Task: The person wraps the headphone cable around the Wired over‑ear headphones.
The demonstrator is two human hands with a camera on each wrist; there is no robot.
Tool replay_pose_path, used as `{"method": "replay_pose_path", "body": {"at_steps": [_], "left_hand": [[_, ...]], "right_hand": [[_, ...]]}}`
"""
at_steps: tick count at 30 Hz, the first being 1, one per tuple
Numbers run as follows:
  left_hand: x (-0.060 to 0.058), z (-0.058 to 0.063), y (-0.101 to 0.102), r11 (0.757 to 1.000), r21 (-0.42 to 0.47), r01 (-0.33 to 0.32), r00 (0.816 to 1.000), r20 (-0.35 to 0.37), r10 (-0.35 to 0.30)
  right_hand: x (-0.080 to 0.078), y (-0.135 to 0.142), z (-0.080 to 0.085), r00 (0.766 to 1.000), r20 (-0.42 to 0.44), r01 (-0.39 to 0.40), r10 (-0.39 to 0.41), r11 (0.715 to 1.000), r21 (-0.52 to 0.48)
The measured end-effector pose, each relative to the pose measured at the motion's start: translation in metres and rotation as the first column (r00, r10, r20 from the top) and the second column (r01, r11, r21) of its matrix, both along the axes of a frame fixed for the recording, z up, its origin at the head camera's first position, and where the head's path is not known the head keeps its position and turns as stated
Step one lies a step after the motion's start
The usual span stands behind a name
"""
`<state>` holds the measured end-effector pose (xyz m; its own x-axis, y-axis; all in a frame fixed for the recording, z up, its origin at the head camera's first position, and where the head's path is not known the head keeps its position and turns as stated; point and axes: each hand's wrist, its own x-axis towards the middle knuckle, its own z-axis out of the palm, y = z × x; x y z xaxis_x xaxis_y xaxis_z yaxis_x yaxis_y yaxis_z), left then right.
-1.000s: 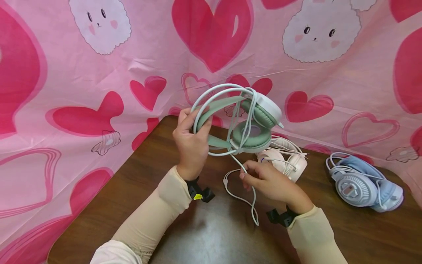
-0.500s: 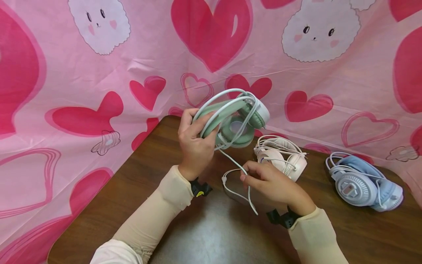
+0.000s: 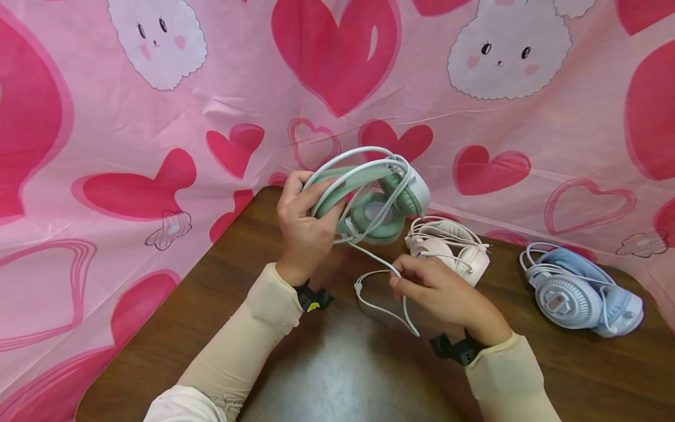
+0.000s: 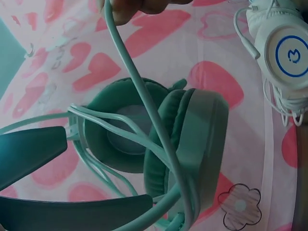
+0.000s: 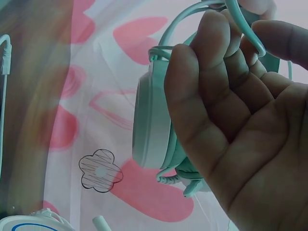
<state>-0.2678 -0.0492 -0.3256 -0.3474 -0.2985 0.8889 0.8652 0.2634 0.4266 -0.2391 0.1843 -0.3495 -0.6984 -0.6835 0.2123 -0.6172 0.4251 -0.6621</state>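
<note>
My left hand (image 3: 306, 225) grips the padded headband of a pair of mint-green and white headphones (image 3: 419, 190), raised above the table. Strands of cord wrap around the headband ends and hang across the ear cups; an ear cup (image 4: 204, 144) shows side-on in the left wrist view. Lower right, my right hand (image 3: 440, 287) pinches the white cable (image 3: 371, 255) between thumb and forefinger. Below that pinch, the cable's loose loop (image 3: 387, 313) hangs down over the table. In the right wrist view, the curled fingers (image 5: 187, 91) partly hide the headphones.
Cream headphones (image 3: 477, 261) with bundled cords lie on the table just behind my right hand. Light-blue headphones (image 3: 566, 299) lie farther right. A pink heart-print cloth (image 3: 237, 76) hangs behind the brown wooden table (image 3: 327, 351).
The green headphones have turned in my left hand, their ear cups moving left and slightly down. My right hand stays pinched on the cable, and the hanging loop has shifted and shortened.
</note>
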Motion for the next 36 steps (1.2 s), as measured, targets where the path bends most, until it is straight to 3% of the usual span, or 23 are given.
{"method": "replay_pose_path", "body": {"at_steps": [18,31,36], "left_hand": [[0.006,0.007,-0.002,0.999,-0.040,0.021,1.000,-0.020,-0.022],[0.001,0.006,-0.009,0.988,-0.156,0.005,0.999,-0.030,-0.010],[0.001,0.007,-0.013,0.974,-0.218,0.058,0.998,-0.015,-0.063]], "right_hand": [[0.002,0.007,0.003,0.999,-0.016,-0.051,0.051,0.998,-0.033],[0.008,0.012,0.012,1.000,0.008,0.015,-0.015,0.999,-0.049],[0.010,0.017,0.018,1.000,0.007,0.013,-0.012,0.998,-0.061]]}}
